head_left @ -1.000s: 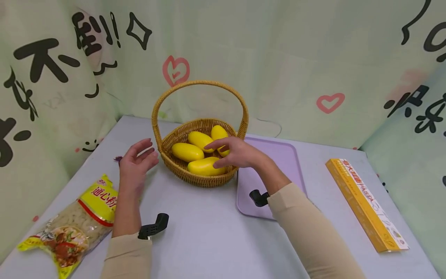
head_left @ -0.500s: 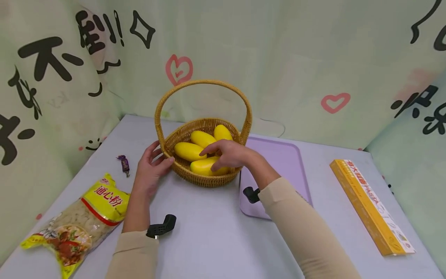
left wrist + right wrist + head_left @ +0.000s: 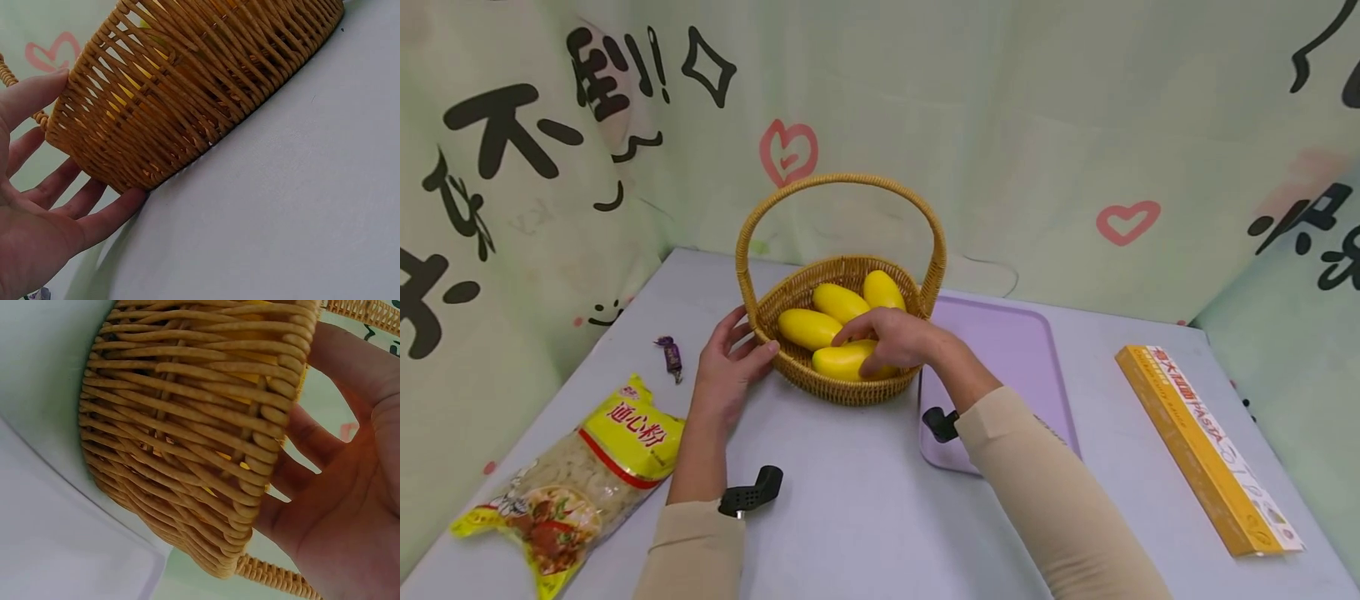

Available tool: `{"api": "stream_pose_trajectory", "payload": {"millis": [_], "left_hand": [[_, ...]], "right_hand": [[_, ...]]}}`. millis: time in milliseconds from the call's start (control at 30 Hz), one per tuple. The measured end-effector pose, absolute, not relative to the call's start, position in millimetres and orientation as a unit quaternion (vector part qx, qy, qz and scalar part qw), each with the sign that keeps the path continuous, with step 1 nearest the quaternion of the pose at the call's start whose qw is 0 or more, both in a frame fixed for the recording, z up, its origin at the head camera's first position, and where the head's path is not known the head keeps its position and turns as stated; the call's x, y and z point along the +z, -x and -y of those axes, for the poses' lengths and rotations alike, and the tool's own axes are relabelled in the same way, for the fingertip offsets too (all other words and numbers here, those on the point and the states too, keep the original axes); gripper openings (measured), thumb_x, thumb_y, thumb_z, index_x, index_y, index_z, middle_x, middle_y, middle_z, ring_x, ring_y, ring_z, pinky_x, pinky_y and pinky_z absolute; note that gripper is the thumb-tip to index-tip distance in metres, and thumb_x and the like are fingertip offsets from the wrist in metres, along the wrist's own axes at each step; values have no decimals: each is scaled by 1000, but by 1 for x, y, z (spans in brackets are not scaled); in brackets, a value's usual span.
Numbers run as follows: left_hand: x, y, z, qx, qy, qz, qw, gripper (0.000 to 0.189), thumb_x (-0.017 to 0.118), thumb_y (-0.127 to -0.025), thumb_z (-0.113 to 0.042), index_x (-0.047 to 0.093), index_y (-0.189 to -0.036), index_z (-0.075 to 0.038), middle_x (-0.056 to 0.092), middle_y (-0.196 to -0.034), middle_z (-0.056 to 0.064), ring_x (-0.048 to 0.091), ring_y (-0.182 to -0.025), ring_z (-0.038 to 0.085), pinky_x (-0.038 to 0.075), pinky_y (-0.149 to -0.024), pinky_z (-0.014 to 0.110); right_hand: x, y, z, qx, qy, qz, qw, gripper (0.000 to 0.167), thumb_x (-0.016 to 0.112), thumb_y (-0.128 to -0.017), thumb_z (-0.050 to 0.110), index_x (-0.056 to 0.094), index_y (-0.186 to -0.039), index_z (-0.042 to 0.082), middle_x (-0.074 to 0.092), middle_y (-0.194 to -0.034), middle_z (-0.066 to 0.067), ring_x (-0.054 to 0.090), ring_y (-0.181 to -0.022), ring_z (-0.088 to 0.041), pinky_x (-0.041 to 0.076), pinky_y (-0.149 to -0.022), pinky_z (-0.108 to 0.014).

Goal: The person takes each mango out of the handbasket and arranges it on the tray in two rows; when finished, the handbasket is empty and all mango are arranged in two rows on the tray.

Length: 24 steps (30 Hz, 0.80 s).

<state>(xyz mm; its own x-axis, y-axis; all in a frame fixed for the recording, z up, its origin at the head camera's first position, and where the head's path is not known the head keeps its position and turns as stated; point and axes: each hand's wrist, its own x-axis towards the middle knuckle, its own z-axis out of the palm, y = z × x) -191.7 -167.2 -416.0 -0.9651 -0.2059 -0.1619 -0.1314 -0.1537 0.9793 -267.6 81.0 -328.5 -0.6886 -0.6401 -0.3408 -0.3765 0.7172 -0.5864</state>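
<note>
Here, basket [image 3: 820,390] holds four mangoes [image 3: 808,329]; left grip [image 3: 726,369] clasps basket, right grip [image 3: 898,337] front mango [image 3: 838,362].

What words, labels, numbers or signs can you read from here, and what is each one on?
"通心粉": pasta bag; its other print is too small.
"PASTA": long box; the rest is blurred or too small to quote surely.
"不", "到!": backdrop; other characters are cut off or unclear.
Pink hearts: backdrop, wordless signs.
Purple wrapper: lettering too small.
Basket, yellow fruit: no text visible.
Numbers: none readable.
</note>
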Motion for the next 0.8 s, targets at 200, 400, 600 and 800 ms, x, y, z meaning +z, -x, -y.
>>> {"api": "stream_pose_trajectory", "payload": {"millis": [200, 400, 600, 800], "left_hand": [[-417, 190, 168, -744, -124, 656, 28, 82, 76, -95, -15, 32, -162, -36, 40, -162, 4, 47, -145, 25, 56, -103, 30], [-418, 190, 167, -737, -120, 665, 22, 82, 75, -96, -16, 31, -162, -36, 39, -162, 3, 46, -146, 24, 54, -107, 35], [-417, 187, 167, -725, -131, 676, 16, 81, 74, -97, -19, 29, -162, -38, 38, -163, 2, 45, -147, 23, 53, -108, 34], [-416, 187, 166, -725, -129, 677, 19, 83, 75, -96, -20, 29, -162, -40, 38, -164, 1, 44, -147, 23, 53, -108, 35]], "right_hand": [[-323, 269, -84, -253, 296, -884, 260, 48, 79, -88, 9, 70, -132, 25, 63, -135, -2, 53, -118, -24, 49, -107, -39], [-316, 266, -88, -267, 290, -886, 246, 49, 79, -89, 11, 70, -134, 26, 61, -142, 0, 52, -125, -24, 48, -110, -41], [-310, 263, -94, -281, 285, -889, 222, 50, 79, -89, 14, 68, -137, 26, 61, -140, -1, 54, -121, -25, 52, -101, -39], [-301, 264, -100, -292, 289, -891, 194, 52, 80, -89, 17, 67, -139, 26, 62, -141, 1, 56, -122, -28, 53, -103, -41]]}}
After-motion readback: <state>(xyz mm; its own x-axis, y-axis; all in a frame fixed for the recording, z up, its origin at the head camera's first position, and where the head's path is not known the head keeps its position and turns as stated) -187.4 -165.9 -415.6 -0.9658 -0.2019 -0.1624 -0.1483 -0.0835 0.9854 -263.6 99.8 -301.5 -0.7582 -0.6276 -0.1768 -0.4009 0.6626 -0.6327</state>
